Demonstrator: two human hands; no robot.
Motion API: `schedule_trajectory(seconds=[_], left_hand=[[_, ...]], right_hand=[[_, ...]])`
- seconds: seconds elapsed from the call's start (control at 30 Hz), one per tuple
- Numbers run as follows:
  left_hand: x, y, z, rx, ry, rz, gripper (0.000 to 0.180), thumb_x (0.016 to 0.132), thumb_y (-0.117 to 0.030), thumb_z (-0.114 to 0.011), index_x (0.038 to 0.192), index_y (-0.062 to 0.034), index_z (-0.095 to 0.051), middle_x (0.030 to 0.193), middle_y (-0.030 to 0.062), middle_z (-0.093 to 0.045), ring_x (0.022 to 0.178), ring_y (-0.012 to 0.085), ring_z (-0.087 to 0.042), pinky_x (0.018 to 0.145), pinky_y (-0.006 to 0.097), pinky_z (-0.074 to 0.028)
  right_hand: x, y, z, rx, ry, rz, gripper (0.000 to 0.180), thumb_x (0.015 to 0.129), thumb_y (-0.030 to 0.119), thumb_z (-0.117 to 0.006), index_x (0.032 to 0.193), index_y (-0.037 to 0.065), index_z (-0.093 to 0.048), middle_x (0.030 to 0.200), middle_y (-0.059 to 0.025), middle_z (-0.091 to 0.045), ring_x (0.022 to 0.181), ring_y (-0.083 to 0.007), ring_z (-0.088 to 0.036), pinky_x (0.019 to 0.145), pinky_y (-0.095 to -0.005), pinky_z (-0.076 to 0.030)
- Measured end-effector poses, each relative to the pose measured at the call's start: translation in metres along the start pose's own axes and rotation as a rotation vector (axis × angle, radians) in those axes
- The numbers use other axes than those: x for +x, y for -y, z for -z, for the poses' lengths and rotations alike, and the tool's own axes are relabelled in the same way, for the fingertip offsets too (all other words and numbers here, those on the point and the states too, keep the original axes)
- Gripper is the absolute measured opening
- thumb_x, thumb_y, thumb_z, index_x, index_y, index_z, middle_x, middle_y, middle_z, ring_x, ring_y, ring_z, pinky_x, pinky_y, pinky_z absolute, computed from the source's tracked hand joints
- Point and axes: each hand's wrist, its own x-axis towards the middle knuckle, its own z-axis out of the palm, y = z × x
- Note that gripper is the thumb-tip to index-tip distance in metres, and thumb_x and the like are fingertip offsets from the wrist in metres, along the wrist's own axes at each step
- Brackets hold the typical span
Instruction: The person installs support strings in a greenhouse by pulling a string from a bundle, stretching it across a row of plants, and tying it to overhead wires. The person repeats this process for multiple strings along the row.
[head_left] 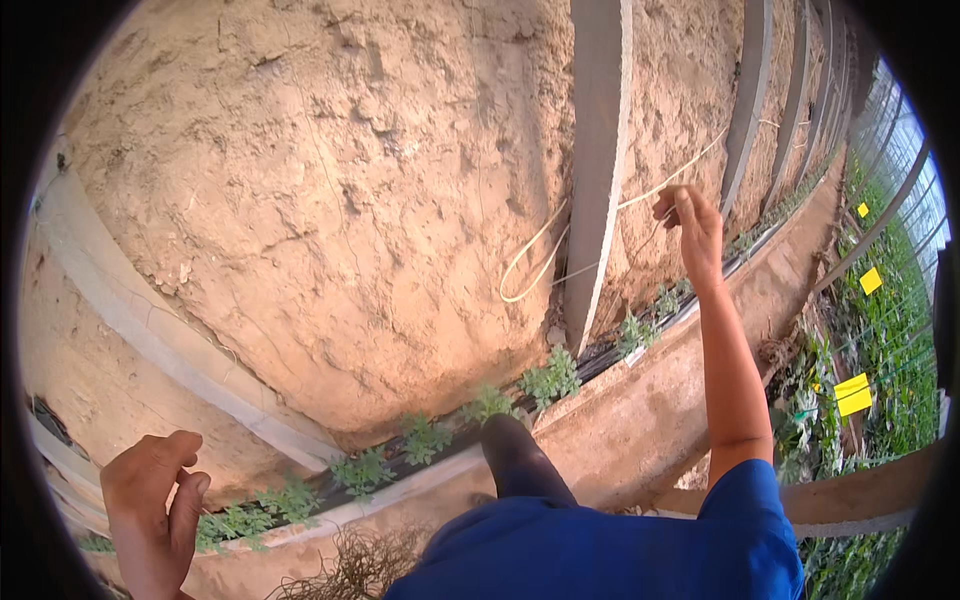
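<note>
The pale string (560,245) is pinched in the raised right hand (690,225), looping down past the grey post (597,170); the left hand (152,500), low and well apart, hangs loosely curled, holding nothing. Tying looks unfinished.

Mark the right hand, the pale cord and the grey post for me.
right hand (690,222), head view, on the knuckles.
pale cord (528,258), head view, on its hanging loop.
grey post (597,150), head view, mid-length.

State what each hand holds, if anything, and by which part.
The right hand pinches a thin string near its upper end. The left hand appears to hold nothing.
</note>
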Motion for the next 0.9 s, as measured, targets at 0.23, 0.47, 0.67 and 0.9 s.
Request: schedule_trajectory(seconds=[0.23,0.47,0.67,0.9], left_hand=[[0.026,-0.006,0.069,0.116,-0.082,-0.06,0.017,0.074,-0.006,-0.068,0.09,-0.0021,-0.065,0.071,0.0132,-0.063,0.064,0.0265,-0.062,0.058,0.034,-0.047],[0.116,-0.044,0.161,-0.051,-0.42,-0.012,0.005,0.08,-0.003,-0.06,0.084,0.0004,-0.061,0.06,0.0046,-0.053,0.055,0.0107,-0.053,0.053,0.026,-0.045],[0.236,-0.053,0.201,0.054,-0.769,-0.137,0.014,0.09,-0.014,-0.053,0.088,-0.0016,-0.061,0.07,0.0,-0.055,0.064,0.0065,-0.054,0.056,0.023,-0.046],[0.401,-0.038,0.196,0.462,-0.424,0.046,0.026,0.084,-0.018,-0.061,0.103,0.0008,-0.062,0.088,0.0116,-0.067,0.08,0.0234,-0.062,0.073,0.035,-0.049]], right_hand=[[0.093,0.025,-0.051,-0.352,-0.099,0.175,0.031,0.098,0.031,-0.046,0.091,0.005,-0.061,0.074,-0.0153,-0.062,0.074,-0.0324,-0.062,0.068,-0.0388,-0.047],[0.21,0.021,-0.087,-0.516,-0.103,0.35,0.024,0.093,0.028,-0.051,0.091,0.005,-0.058,0.086,-0.0164,-0.06,0.083,-0.0362,-0.059,0.07,-0.0448,-0.046],[0.313,-0.001,-0.092,-0.703,-0.13,0.595,0.016,0.088,0.021,-0.057,0.089,0.005,-0.06,0.087,-0.0128,-0.061,0.09,-0.0319,-0.058,0.081,-0.0423,-0.045],[0.502,0.004,-0.045,-0.986,-0.091,0.974,0.013,0.085,0.017,-0.059,0.09,0.005,-0.058,0.104,-0.0111,-0.061,0.117,-0.0268,-0.05,0.101,-0.0391,-0.035]])
